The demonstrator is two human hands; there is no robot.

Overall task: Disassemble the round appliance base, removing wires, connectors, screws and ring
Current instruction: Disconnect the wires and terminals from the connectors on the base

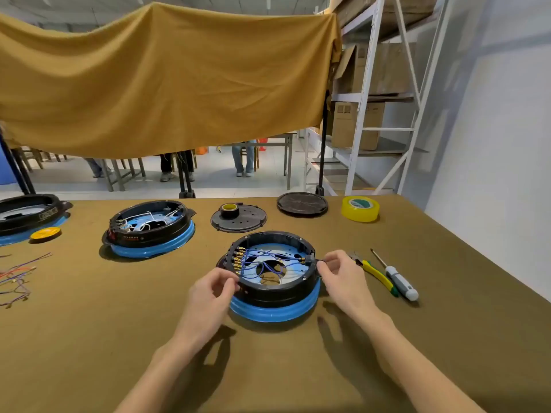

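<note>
The round appliance base sits open side up in front of me, a black ring on a blue rim. Inside it, blue wires run from a row of brass connectors at its left wall to a black connector at its right wall. My left hand grips the base's left rim with curled fingers. At the right rim, my right hand pinches the thin black wire beside that black connector.
Yellow-handled pliers and a screwdriver lie right of the base. Behind it are two black covers, a tape roll, and another opened base. Loose wires lie far left.
</note>
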